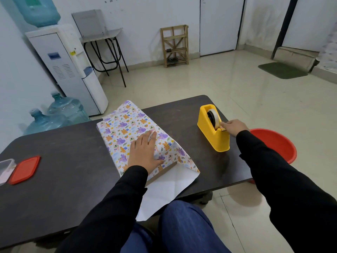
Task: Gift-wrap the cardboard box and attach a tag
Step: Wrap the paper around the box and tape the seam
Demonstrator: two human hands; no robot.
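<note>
The cardboard box (165, 173) lies in the middle of the dark table (69, 161), covered by patterned wrapping paper (125, 128). Only its brown near end shows, and the paper's white underside hangs over the table's front edge. My left hand (145, 151) presses flat on top of the paper, fingers straight. At the right stands a yellow tape dispenser (212, 133) with a roll of tape (213, 116). My right hand (234, 126) pinches the tape end at the dispenser's cutter.
A red lid (24, 169) and a clear plastic container (5, 170) lie at the table's left edge. A red basin (275, 143) sits on the floor right of the table. Water bottles (60, 115) and a water dispenser (69, 70) stand behind at the left.
</note>
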